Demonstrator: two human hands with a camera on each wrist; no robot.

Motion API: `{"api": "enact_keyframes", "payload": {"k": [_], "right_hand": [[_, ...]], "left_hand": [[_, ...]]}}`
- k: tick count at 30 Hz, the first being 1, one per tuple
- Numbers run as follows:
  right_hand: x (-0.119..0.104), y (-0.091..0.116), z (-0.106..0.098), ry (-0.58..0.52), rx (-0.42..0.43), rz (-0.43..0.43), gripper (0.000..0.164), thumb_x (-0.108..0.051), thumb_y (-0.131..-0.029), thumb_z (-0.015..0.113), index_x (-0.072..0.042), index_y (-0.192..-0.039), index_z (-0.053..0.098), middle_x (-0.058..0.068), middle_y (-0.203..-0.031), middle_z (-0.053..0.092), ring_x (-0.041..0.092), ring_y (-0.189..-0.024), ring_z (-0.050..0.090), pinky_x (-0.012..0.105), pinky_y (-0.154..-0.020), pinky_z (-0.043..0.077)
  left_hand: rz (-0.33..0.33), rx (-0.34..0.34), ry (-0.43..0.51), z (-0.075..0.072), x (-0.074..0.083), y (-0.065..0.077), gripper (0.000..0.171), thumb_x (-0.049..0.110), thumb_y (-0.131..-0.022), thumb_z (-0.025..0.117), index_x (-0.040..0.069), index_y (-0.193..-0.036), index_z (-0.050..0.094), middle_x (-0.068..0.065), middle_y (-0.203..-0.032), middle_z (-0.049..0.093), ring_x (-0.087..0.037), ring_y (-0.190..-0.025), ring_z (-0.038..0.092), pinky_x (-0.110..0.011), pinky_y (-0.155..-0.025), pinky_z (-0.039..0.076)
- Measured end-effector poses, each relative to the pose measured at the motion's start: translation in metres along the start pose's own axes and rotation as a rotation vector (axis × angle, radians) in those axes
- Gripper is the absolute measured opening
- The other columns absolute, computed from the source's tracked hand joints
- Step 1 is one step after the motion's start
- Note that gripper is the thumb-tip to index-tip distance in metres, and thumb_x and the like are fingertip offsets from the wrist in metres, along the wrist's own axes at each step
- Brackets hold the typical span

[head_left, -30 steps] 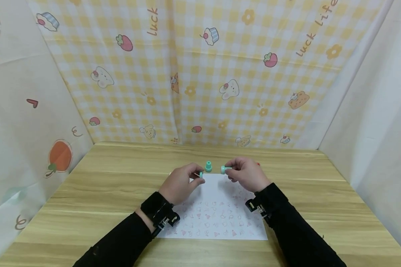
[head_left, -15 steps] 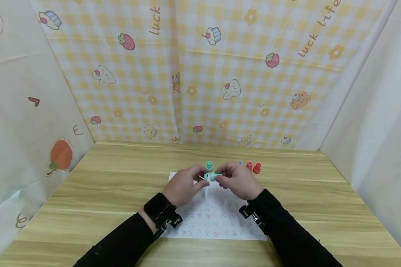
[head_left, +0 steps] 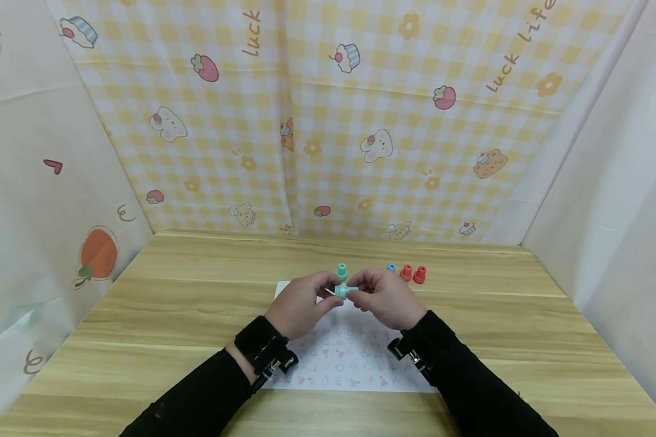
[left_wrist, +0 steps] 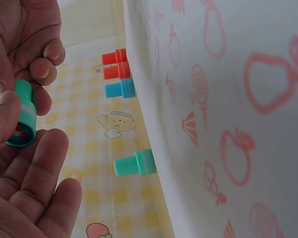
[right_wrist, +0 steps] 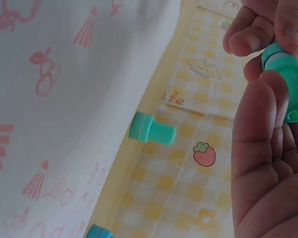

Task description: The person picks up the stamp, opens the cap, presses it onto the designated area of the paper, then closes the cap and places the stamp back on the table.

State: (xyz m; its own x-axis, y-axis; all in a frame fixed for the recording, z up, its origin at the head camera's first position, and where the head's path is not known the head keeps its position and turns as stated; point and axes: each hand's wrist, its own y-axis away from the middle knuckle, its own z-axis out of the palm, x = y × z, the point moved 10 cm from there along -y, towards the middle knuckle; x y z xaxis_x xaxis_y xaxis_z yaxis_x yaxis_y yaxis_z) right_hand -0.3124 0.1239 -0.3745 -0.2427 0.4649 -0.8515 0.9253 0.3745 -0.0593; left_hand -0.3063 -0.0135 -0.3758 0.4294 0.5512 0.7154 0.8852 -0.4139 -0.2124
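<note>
Over the top part of the paper, both hands meet on a green toy stamp [head_left: 342, 291]. My right hand [head_left: 389, 298] pinches its narrow handle between thumb and fingers. At the wider end, my left hand [head_left: 302, 303] holds the green cap [right_wrist: 272, 49], which is against the stamp's body. The stamp lies on its side in the head view, handle to the right. Red marks show at its wide end in the left wrist view. Behind the hands a second green stamp [head_left: 342, 271] stands upright on the table.
A white sheet [head_left: 355, 364] printed with rows of small red pictures lies on the wooden table [head_left: 197, 291]. Back right stand a blue stamp [head_left: 391, 267] and two red stamps [head_left: 406, 272]. A yellow checked cloth [head_left: 328, 121] hangs behind.
My right hand has moved left and slightly down, bringing the stamp against the cap in my left hand. The red and blue stamps have come into sight.
</note>
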Motion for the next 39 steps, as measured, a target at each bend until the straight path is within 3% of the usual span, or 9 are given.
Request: {"api": "enact_keyframes", "payload": {"k": [4, 11, 21, 32, 39], "right_hand": [[-0.0008, 0.0006, 0.0015, -0.011, -0.008, -0.008, 0.011, -0.013, -0.101, 0.071, -0.005, -0.108, 0.073, 0.016, -0.091, 0.074, 0.016, -0.079, 0.066, 0.025, -0.071, 0.056], [-0.0014, 0.0013, 0.0013, -0.004, -0.004, 0.0, 0.01, -0.013, -0.1, 0.071, -0.007, -0.107, 0.074, 0.005, -0.086, 0.073, 0.017, -0.079, 0.066, 0.026, -0.07, 0.055], [-0.003, 0.0015, 0.0028, -0.009, -0.003, -0.006, 0.01, -0.012, -0.1, 0.071, -0.006, -0.107, 0.075, 0.018, -0.093, 0.074, 0.017, -0.079, 0.065, 0.026, -0.071, 0.056], [-0.003, 0.0031, 0.0021, 0.031, 0.003, 0.007, 0.009, -0.014, -0.099, 0.074, -0.009, -0.106, 0.077, 0.006, -0.089, 0.075, 0.017, -0.078, 0.063, 0.026, -0.069, 0.053], [-0.0029, 0.0039, 0.0027, 0.033, 0.011, 0.013, 0.009, -0.014, -0.099, 0.074, -0.009, -0.105, 0.077, 0.011, -0.093, 0.077, 0.016, -0.079, 0.063, 0.026, -0.071, 0.054]], "left_hand": [[0.002, -0.011, -0.002, 0.0013, 0.0002, 0.0005, 0.025, 0.023, -0.1, 0.074, 0.017, -0.124, 0.069, 0.002, -0.116, 0.077, -0.011, -0.101, 0.074, -0.03, -0.084, 0.061], [-0.004, -0.015, 0.001, 0.0014, 0.0003, 0.001, 0.025, 0.022, -0.1, 0.074, 0.016, -0.124, 0.069, 0.002, -0.116, 0.077, -0.012, -0.101, 0.074, -0.03, -0.084, 0.061], [-0.002, -0.006, -0.014, -0.0004, 0.0019, 0.0019, 0.022, 0.024, -0.1, 0.074, 0.019, -0.121, 0.071, 0.005, -0.112, 0.077, -0.009, -0.099, 0.073, -0.027, -0.082, 0.059], [0.01, -0.009, -0.034, 0.0002, 0.0052, 0.0025, 0.017, 0.022, -0.098, 0.076, 0.018, -0.114, 0.074, 0.007, -0.104, 0.077, -0.008, -0.097, 0.072, -0.029, -0.084, 0.06], [0.029, 0.0, -0.027, 0.0012, 0.0073, 0.002, 0.018, 0.018, -0.096, 0.078, 0.015, -0.114, 0.075, 0.005, -0.103, 0.078, -0.008, -0.095, 0.072, -0.026, -0.083, 0.06]]}}
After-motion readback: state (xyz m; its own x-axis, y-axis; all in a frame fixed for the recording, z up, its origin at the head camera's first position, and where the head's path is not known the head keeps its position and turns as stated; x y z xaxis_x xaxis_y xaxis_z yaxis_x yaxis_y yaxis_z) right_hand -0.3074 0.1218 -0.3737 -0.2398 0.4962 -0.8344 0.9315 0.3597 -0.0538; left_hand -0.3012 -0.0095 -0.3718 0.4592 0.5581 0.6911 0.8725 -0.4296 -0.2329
